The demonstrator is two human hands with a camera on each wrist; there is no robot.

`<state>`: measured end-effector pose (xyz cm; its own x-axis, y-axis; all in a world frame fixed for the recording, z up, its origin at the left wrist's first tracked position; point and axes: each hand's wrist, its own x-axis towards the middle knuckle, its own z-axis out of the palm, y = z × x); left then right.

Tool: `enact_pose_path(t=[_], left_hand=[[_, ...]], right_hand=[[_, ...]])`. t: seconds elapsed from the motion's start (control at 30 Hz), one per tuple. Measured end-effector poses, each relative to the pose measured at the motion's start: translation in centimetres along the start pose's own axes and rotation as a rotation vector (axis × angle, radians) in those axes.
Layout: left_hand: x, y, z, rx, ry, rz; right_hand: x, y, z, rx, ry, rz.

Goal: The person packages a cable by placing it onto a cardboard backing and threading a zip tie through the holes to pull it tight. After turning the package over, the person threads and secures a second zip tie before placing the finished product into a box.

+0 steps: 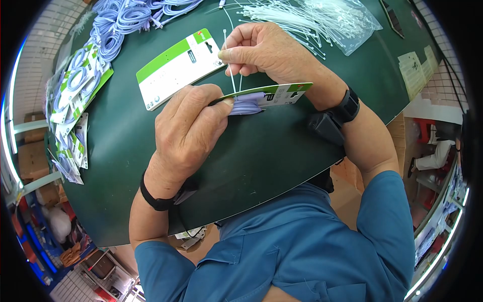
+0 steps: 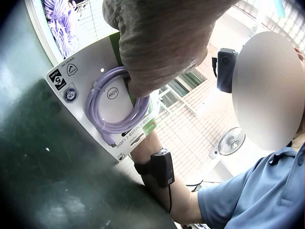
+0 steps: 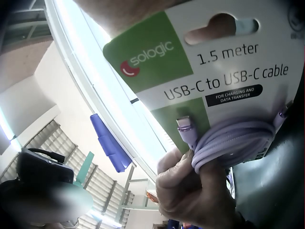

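My left hand (image 1: 186, 128) grips one end of a white and green cable card (image 1: 289, 94), held on edge above the table. A coiled lilac USB-C cable (image 1: 245, 106) lies against its face; the coil (image 2: 119, 126) shows whole in the left wrist view. In the right wrist view the printed card (image 3: 228, 71) reads "1.5 meter USB-C to USB-C cable". Thumb and fingers of my right hand (image 1: 271, 53) pinch a white cable tie (image 1: 230, 65), whose two strands rise from behind the card's upper edge.
Another card (image 1: 173, 70) lies flat on the green table (image 1: 126, 186), just beyond my hands. White cable ties (image 1: 297, 22) spill from a plastic bag (image 1: 359, 25) at the back right. Carded cables (image 1: 75, 95) and loose lilac coils (image 1: 121, 22) cover the far left.
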<state>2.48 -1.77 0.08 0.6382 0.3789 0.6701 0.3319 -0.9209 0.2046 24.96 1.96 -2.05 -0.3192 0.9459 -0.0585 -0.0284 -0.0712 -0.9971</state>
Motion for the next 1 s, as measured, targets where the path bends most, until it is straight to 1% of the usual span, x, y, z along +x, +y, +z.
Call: enact_pose_path(t=[0.03,0.13,0.17,0.27,0.43,0.53,0.57,0.67,0.7,0.8,0.83,0.93,1.0], left_hand=[[0.0,0.0,0.0,0.0,0.001,0.0],[0.1,0.0,0.1,-0.002,0.013,0.006],[0.1,-0.1,0.1,0.002,0.018,0.008],[0.1,-0.4,0.1,-0.025,0.014,0.016],[0.3,-0.2,-0.1,0.006,0.009,0.018],[0.4,-0.2,-0.3,0.026,-0.021,0.031],[0.5,-0.1,-0.3,0.029,-0.013,0.027],[0.8,-0.1,-0.2,0.006,-0.005,0.044],[0.8,-0.1,-0.3,0.01,0.003,0.036],[0.6,-0.3,-0.5,0.041,-0.03,0.084],[0.5,-0.4,-0.4,0.046,-0.021,0.074],[0.1,-0.6,0.0,0.007,0.026,0.083],[0.0,-0.6,0.1,-0.005,0.041,0.057]], right_hand=[[0.0,0.0,-0.1,-0.001,-0.001,0.0],[0.1,0.1,-0.3,0.076,-0.108,0.025],[0.1,0.1,-0.4,0.072,-0.111,0.022],[0.0,-0.1,-0.8,0.041,-0.372,0.014],[-0.4,-1.3,-0.6,0.086,-0.357,0.016],[-0.6,-2.1,-1.3,0.176,-0.312,0.218],[-0.6,-2.2,-1.4,0.168,-0.317,0.22],[-0.7,-2.6,-1.3,-0.058,-0.393,0.136],[-0.7,-2.6,-1.3,-0.065,-0.402,0.141],[-0.7,-2.4,-1.1,-0.055,-0.441,0.104],[-0.6,-2.2,-1.0,-0.062,-0.453,0.109],[-0.5,-1.9,-0.9,0.059,-0.431,0.132],[-0.4,-2.0,-0.7,0.054,-0.444,0.162]])
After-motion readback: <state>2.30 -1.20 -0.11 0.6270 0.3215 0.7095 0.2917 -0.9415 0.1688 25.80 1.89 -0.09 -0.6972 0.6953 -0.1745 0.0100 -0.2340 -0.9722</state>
